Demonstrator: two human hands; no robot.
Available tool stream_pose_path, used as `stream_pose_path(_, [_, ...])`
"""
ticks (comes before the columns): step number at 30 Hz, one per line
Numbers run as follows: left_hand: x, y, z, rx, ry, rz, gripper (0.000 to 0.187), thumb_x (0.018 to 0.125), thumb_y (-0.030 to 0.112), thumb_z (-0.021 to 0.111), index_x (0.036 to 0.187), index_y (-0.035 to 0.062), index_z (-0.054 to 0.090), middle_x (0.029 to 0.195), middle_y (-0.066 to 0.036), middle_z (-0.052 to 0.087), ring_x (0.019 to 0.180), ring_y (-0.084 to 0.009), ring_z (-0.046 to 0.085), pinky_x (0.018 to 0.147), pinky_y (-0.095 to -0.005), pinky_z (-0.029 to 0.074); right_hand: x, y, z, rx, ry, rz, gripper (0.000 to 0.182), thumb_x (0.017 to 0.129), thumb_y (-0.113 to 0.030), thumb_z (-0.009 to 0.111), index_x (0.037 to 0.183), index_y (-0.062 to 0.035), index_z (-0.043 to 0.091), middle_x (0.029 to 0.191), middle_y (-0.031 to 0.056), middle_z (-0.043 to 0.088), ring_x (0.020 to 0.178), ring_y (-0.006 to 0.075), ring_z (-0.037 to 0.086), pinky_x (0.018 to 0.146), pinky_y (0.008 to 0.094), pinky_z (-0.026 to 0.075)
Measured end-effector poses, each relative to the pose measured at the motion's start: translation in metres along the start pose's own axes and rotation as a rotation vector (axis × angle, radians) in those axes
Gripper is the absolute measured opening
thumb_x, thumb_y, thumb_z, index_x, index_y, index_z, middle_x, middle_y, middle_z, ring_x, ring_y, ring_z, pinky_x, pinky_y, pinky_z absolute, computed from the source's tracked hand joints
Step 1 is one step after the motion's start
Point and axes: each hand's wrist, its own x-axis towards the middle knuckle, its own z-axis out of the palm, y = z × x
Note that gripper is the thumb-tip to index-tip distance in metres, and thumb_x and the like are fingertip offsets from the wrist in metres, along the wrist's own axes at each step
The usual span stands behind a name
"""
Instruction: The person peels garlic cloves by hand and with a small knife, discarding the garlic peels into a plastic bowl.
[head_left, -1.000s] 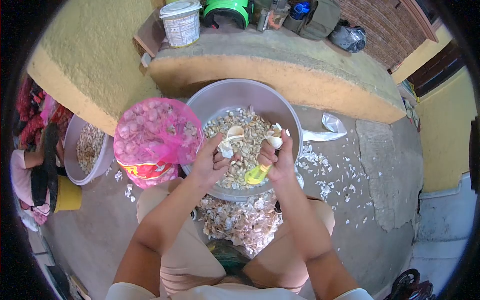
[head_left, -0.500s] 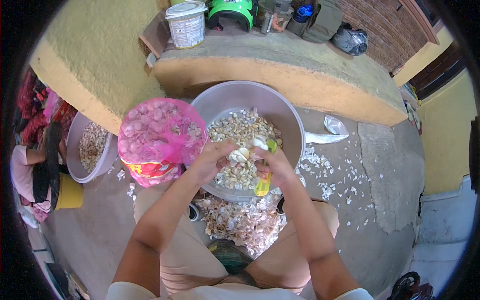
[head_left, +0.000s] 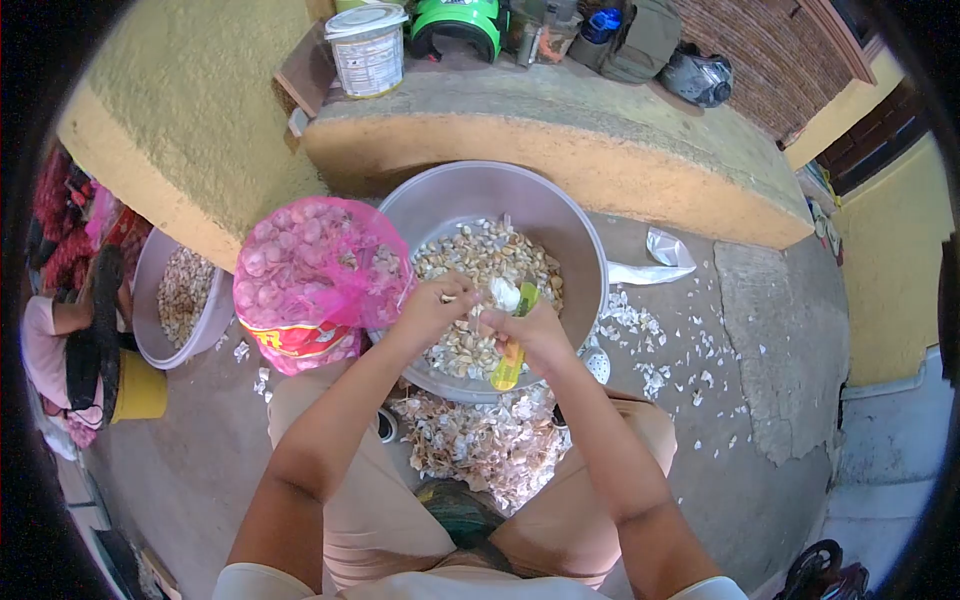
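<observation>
Over the big grey tub (head_left: 590, 215), both hands are close together. My right hand (head_left: 537, 335) is closed around a flat yellow-green tool (head_left: 508, 368), perhaps a cutter; its blade, if any, is hidden. A white garlic bulb (head_left: 504, 293) shows at the same hand's fingers. My left hand (head_left: 432, 308) is pinched shut, with a small pale piece of garlic (head_left: 448, 298) at its fingertips. Loose garlic cloves (head_left: 485, 250) cover the tub's bottom below the hands.
A pink net sack of garlic bulbs (head_left: 290, 265) leans by the tub's left side. Peeled skins (head_left: 490, 440) heap between my legs, and scraps (head_left: 640, 325) litter the floor at right. Far left, a person (head_left: 55, 345) sits by another tub (head_left: 215, 320). A concrete ledge (head_left: 560, 150) stands behind.
My hands have shifted slightly left. The left fingers have closed over the pale garlic that showed between the hands, and the yellow-green tool has moved left and down.
</observation>
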Motion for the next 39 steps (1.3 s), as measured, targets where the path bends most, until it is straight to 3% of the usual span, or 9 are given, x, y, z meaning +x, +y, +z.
stream_pose_path(4, [0.003, -0.006, 0.000, 0.018, 0.023, 0.082, 0.023, 0.081, 0.017, 0.055, 0.078, -0.0050, 0.058, 0.088, -0.005, 0.052, 0.081, -0.0127, 0.051, 0.066, -0.0248, 0.044, 0.002, 0.001, -0.002, -0.094, 0.050, -0.024, 0.038, 0.068, -0.007, 0.069, 0.095, 0.0017, 0.044, 0.061, 0.0027, 0.051, 0.044, 0.0088, 0.047, 0.037, 0.0213, 0.040])
stream_pose_path(10, [0.002, -0.006, 0.008, -0.518, 0.114, -0.161, 0.023, 0.083, 0.020, 0.053, 0.095, 0.0000, 0.053, 0.092, -0.004, 0.050, 0.082, -0.0112, 0.051, 0.071, -0.0264, 0.047, 0.007, 0.002, -0.005, 0.078, 0.100, 0.006, 0.030, 0.070, -0.001, 0.064, 0.092, -0.0004, 0.044, 0.063, 0.0035, 0.052, 0.047, 0.0099, 0.049, 0.039, 0.0213, 0.039])
stream_pose_path(16, [0.007, -0.015, 0.008, -0.795, 0.118, -0.169, 0.017, 0.083, 0.018, 0.053, 0.088, 0.0018, 0.055, 0.090, -0.003, 0.051, 0.082, -0.0108, 0.050, 0.069, -0.0240, 0.044, 0.014, 0.009, -0.005, 0.239, 0.215, -0.081, 0.026, 0.073, 0.001, 0.061, 0.093, -0.0024, 0.044, 0.064, 0.0040, 0.052, 0.048, 0.0101, 0.048, 0.040, 0.0214, 0.039])
stream_pose_path(19, [0.007, -0.016, 0.008, -0.514, 0.056, -0.110, 0.011, 0.081, 0.015, 0.055, 0.085, 0.0043, 0.055, 0.082, -0.002, 0.054, 0.077, -0.0101, 0.052, 0.065, -0.0258, 0.043, 0.017, 0.007, -0.005, 0.300, 0.330, -0.147, 0.029, 0.073, 0.002, 0.060, 0.095, -0.0026, 0.043, 0.066, 0.0049, 0.053, 0.048, 0.0103, 0.047, 0.040, 0.0215, 0.039])
stream_pose_path(25, [-0.004, -0.016, 0.007, 0.317, -0.323, 0.273, 0.011, 0.074, 0.010, 0.059, 0.079, 0.0015, 0.056, 0.081, -0.006, 0.054, 0.077, -0.0167, 0.053, 0.068, -0.0282, 0.043, 0.026, 0.006, -0.024, 0.374, 0.402, -0.207, 0.031, 0.073, 0.003, 0.060, 0.098, -0.0023, 0.042, 0.070, 0.0054, 0.054, 0.050, 0.0099, 0.048, 0.041, 0.0214, 0.039])
stream_pose_path(28, [-0.014, -0.021, 0.010, 0.643, -0.676, 0.176, 0.019, 0.070, 0.016, 0.064, 0.081, 0.0024, 0.056, 0.079, -0.008, 0.056, 0.075, -0.0182, 0.054, 0.066, -0.0287, 0.044, 0.023, 0.003, -0.023, 0.268, 0.390, -0.228, 0.027, 0.072, 0.004, 0.060, 0.094, -0.0023, 0.045, 0.067, 0.0045, 0.054, 0.049, 0.0097, 0.048, 0.041, 0.0213, 0.039])
stream_pose_path(31, [-0.018, -0.036, 0.009, 0.755, -0.509, 0.541, 0.029, 0.068, 0.021, 0.066, 0.089, 0.0045, 0.054, 0.077, -0.006, 0.057, 0.070, -0.0161, 0.055, 0.061, -0.0272, 0.046, 0.019, -0.002, -0.018, 0.137, 0.373, -0.209, 0.023, 0.071, 0.003, 0.061, 0.088, -0.0023, 0.047, 0.062, 0.0032, 0.053, 0.047, 0.0093, 0.048, 0.040, 0.0215, 0.039])
stream_pose_path(34, [0.006, -0.013, 0.008, 0.153, -0.256, -0.097, 0.035, 0.070, 0.022, 0.067, 0.095, 0.0029, 0.051, 0.079, -0.006, 0.056, 0.069, -0.0126, 0.055, 0.057, -0.0252, 0.046, 0.018, -0.001, -0.016, 0.003, 0.327, -0.216, 0.021, 0.070, 0.003, 0.062, 0.085, -0.0020, 0.048, 0.059, 0.0023, 0.053, 0.046, 0.0089, 0.048, 0.040, 0.0216, 0.038])
stream_pose_path(39, [0.013, -0.003, 0.011, -0.035, -0.131, -0.097, 0.030, 0.076, 0.017, 0.062, 0.095, -0.0006, 0.048, 0.079, -0.007, 0.055, 0.064, -0.0115, 0.056, 0.051, -0.0228, 0.048, 0.013, 0.002, -0.004, -0.072, 0.216, -0.170, 0.021, 0.070, 0.004, 0.061, 0.085, -0.0016, 0.047, 0.062, 0.0026, 0.053, 0.047, 0.0085, 0.048, 0.041, 0.0214, 0.039])
